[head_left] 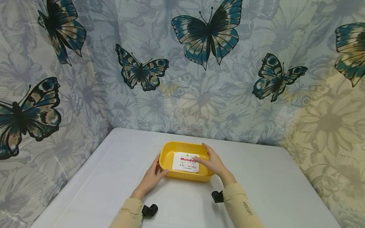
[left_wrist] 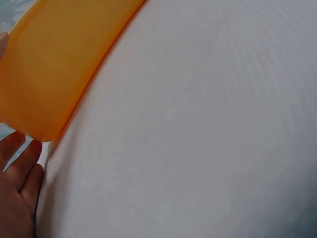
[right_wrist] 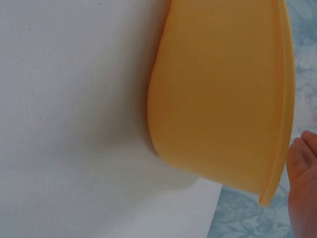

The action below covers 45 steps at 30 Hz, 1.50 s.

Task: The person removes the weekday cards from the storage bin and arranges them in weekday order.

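A yellow plastic bin (head_left: pixel 186 177) with rounded corners stands on the white table. Inside it lies a white card (head_left: pixel 182 164) printed "Monday" in red, with smaller lettering below. My left hand (head_left: pixel 151 177) holds the bin's left end, thumb at the front corner and fingers along the side. In the left wrist view, the left fingers (left_wrist: pixel 20 161) meet the bin's end wall. Over the bin's right end reaches my right hand (head_left: pixel 214 163), fingers spread, thumb over the card's right edge and forefinger by the far rim. Whether that thumb touches the card is unclear.
The white table (head_left: pixel 99 177) extends around the bin on all sides. Behind it hangs a cloth backdrop (head_left: pixel 199 104) with butterflies and flowers. A black wrist camera (head_left: pixel 149 210) sits by the left sleeve, another black camera (head_left: pixel 217 196) by the right.
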### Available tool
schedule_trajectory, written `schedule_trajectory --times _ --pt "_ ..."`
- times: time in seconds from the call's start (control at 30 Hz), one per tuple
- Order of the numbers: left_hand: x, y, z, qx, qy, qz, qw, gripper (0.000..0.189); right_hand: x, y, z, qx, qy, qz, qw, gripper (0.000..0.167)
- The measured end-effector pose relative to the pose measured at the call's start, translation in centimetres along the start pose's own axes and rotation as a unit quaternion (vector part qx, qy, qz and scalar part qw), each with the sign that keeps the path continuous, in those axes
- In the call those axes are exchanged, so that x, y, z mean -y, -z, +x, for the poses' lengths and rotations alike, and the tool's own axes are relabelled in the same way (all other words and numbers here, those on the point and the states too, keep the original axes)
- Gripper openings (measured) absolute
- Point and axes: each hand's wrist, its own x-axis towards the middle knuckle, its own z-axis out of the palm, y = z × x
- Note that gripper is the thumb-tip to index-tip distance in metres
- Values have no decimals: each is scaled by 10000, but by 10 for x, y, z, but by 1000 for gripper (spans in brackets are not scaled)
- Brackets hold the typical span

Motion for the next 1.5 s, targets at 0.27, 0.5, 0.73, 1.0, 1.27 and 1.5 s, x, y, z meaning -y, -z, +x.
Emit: schedule_trajectory --times 0.27,0.5,0.73,1.0,1.27,1.5 --pt "1 -3 0 -97 55 -60 9999 84 -6 -5 5 58 -164 -15 9998 95" --pt "0 -2 -2 -225 -32 -92 9997 81 -8 -12 10 92 -201 -184 9996 89" --pt "3 -2 -2 -222 -123 57 9997 85 -6 -19 16 190 -358 -400 9984 91" --pt "6 -6 -4 -329 22 147 9993 80 -6 -25 23 255 -597 -606 9961 88" --pt "5 -6 -6 -408 -20 152 9990 80 -8 -32 28 421 -858 -663 9932 89" --pt "7 -5 -4 -336 -40 193 9992 82 -10 -36 33 489 -1051 -735 9905 91"
